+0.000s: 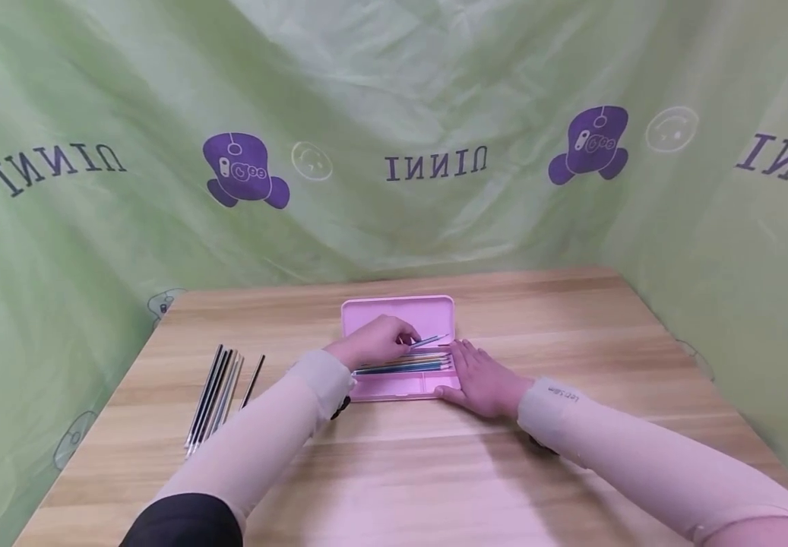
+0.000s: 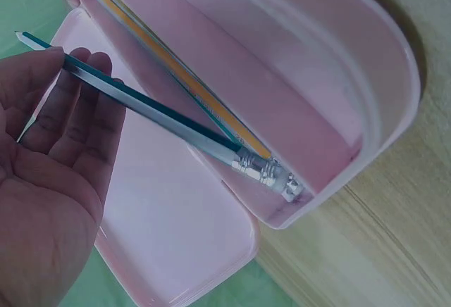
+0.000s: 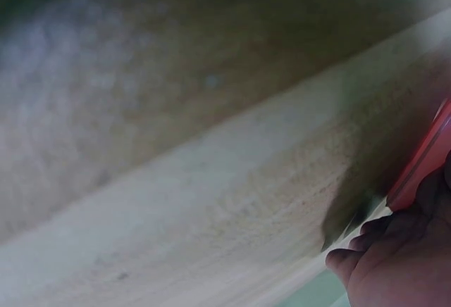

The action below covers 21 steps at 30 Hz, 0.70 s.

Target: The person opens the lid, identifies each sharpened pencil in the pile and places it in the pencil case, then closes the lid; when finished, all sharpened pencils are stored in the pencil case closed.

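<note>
An opened pink pencil box [image 1: 383, 390] lies on the table, its lid [image 1: 397, 305] folded back on the far side. My left hand [image 1: 378, 338] is over the box and pinches a green pencil [image 2: 151, 113] between thumb and fingers; the pencil slants, with its silver-banded end low by the compartment corner. Inside the long compartment lie several pencils, one of them yellow [image 2: 187, 80]. At the box's right end, my right hand [image 1: 485, 384] rests against the side with fingers extended. The right wrist view catches only part of that hand beside the box [image 3: 423, 170].
Several dark and grey pencils [image 1: 212, 399] lie side by side on the left of the wooden table [image 1: 571, 319]. A single black pencil [image 1: 253, 380] is a little apart from them. Green printed cloth [image 1: 339, 220] hangs behind and around the table.
</note>
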Motion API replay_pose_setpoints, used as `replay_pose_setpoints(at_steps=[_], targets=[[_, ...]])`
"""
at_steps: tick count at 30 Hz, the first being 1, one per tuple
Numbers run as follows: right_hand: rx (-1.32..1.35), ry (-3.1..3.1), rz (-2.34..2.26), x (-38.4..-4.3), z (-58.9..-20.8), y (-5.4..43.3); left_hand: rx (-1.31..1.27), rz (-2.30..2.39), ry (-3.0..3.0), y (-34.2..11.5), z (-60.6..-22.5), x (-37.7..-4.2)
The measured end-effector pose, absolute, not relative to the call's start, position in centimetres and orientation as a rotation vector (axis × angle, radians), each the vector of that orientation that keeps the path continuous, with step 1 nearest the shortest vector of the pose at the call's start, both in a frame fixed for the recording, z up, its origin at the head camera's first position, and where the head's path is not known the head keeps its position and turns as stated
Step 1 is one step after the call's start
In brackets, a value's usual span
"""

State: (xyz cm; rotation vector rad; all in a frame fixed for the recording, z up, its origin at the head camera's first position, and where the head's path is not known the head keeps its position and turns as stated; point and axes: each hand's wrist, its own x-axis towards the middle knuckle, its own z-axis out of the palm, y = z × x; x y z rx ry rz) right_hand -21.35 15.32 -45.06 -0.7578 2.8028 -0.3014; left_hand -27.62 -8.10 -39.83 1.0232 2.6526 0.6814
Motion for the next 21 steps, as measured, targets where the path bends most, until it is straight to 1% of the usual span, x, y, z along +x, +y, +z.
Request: replay_pose_setpoints(at_steps=[10,14,21], targets=[[-0.811,2.79,-0.309,-21.3,-44.4,15.1,1.013,0.577,2.662,-8.4,-39.9,-27.3],[-0.793,2.789,-0.31,-21.2,-44.0,14.9,1.027,0.56,2.672,-8.5,-40.0,-27.2],[-0.769,2.797,-0.269,-21.8,-45.1,15.2,1.053,0.612,2.703,-9.1,-40.6,-27.5]])
